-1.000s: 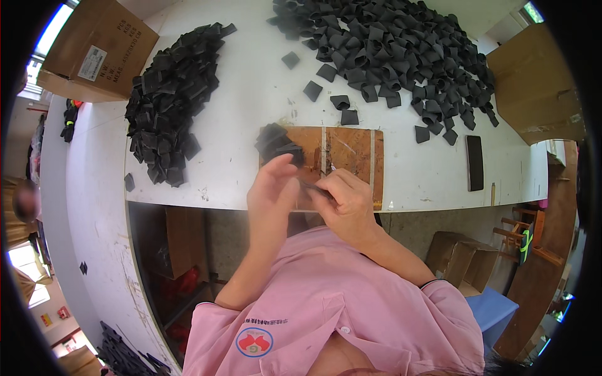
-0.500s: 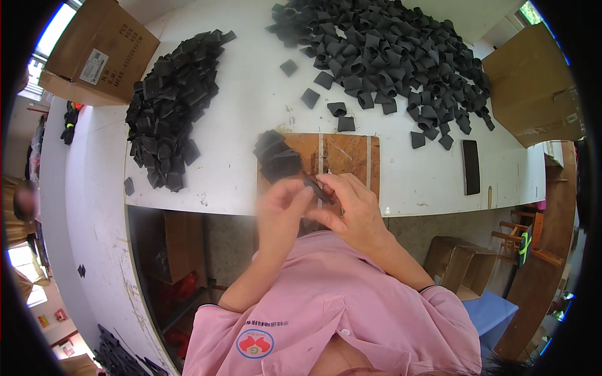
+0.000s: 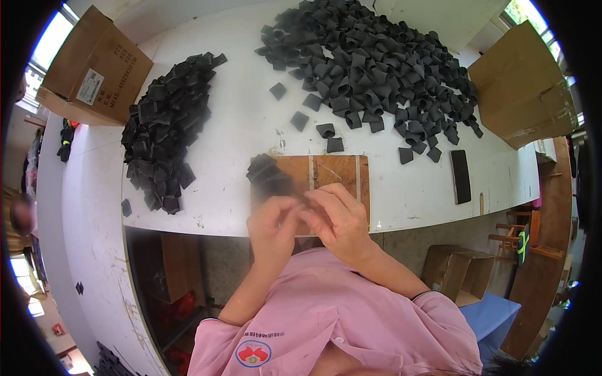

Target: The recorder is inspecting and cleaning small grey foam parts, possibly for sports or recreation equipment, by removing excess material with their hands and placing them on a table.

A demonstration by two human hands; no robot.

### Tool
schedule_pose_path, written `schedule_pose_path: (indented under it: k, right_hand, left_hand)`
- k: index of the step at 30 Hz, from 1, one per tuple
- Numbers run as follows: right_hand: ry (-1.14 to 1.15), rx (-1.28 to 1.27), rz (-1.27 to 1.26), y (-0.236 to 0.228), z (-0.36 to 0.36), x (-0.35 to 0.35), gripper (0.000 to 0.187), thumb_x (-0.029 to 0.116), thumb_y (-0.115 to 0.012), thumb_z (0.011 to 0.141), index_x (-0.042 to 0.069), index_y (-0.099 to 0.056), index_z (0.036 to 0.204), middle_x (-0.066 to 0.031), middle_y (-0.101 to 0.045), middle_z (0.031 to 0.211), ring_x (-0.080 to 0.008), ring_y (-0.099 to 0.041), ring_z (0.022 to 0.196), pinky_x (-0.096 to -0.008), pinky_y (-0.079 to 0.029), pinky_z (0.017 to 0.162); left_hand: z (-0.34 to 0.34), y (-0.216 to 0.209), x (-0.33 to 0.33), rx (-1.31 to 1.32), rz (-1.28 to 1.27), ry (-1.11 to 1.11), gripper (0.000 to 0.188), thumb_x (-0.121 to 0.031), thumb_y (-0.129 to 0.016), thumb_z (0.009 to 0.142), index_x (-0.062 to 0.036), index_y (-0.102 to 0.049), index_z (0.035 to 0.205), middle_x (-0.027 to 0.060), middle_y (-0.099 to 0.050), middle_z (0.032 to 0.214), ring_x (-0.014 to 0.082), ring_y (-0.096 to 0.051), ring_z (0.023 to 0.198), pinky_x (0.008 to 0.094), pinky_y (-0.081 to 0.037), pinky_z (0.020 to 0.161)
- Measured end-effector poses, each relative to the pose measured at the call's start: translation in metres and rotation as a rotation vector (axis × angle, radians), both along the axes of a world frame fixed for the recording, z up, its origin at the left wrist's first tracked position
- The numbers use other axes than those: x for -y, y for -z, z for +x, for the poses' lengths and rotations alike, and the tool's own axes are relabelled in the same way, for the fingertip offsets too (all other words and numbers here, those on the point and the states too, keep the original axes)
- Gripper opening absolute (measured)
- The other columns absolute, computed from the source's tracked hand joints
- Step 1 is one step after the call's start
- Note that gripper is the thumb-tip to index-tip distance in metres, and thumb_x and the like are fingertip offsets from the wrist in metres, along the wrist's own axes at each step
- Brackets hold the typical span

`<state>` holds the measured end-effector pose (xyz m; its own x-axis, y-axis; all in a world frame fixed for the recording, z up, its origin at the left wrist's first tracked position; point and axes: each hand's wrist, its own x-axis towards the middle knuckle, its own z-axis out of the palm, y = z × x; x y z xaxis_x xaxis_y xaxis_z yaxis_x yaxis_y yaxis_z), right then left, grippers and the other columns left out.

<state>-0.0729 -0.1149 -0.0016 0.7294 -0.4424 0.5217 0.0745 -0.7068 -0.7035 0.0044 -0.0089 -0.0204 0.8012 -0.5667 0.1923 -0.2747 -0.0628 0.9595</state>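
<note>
My left hand [image 3: 271, 224] and my right hand [image 3: 342, 224] meet over the near edge of a wooden board [image 3: 337, 170]. Their fingertips pinch together around a small black sleeve-like piece [image 3: 302, 201], of which only a dark sliver shows between the fingers. Just beyond my left hand, a blurred stack of flat black pieces [image 3: 269, 175] lies on the board's left side. A large heap of open black sleeves [image 3: 376, 69] spreads over the far table, with a few loose ones nearer the board. At the left lies a pile of flattened black pieces [image 3: 166, 128].
Cardboard boxes stand at the far left [image 3: 94, 69] and far right [image 3: 523, 88] of the white table [image 3: 232, 125]. A dark phone [image 3: 461, 177] lies on the right. Below the table are an open carton [image 3: 458, 272] and a blue surface [image 3: 492, 319].
The view has shifted, so the table sits lower in the picture. My fingers have drawn closer together, covering most of the black piece that showed between them before.
</note>
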Motion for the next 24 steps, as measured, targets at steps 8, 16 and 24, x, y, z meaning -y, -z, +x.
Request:
schedule_pose_path:
  k: [8,16,24]
  right_hand:
    - [-0.009,-0.024,-0.182,-0.004,0.004,0.004,0.01,-0.002,-0.06,0.07,0.0,-0.056,0.079,-0.01,-0.051,0.07,-0.0237,-0.053,0.059,-0.0312,-0.043,0.048]
    - [-0.018,-0.119,0.288,-0.001,-0.003,0.017,0.008,0.007,-0.058,0.077,0.001,-0.053,0.078,-0.0092,-0.051,0.074,-0.0239,-0.052,0.06,-0.0311,-0.042,0.05]
    - [-0.014,-0.055,-0.128,-0.001,0.005,0.002,0.013,0.007,-0.062,0.072,0.001,-0.055,0.08,-0.0071,-0.049,0.073,-0.0214,-0.052,0.062,-0.0306,-0.045,0.051]
  left_hand:
    - [0.003,-0.001,-0.002,0.167,0.093,0.109,0.005,0.0,-0.057,0.082,0.0025,-0.053,0.079,-0.0001,-0.052,0.067,0.0037,-0.047,0.053,0.0168,-0.04,0.048]
    - [0.011,-0.008,-0.007,-0.217,0.11,0.152,0.006,-0.003,-0.056,0.078,0.0012,-0.053,0.08,0.0082,-0.058,0.066,0.0139,-0.054,0.053,0.0252,-0.044,0.05]
    - [-0.009,-0.001,0.005,0.367,0.112,-0.014,0.004,0.004,-0.057,0.078,0.0026,-0.055,0.08,0.0035,-0.058,0.064,0.0055,-0.055,0.055,0.0174,-0.043,0.049]
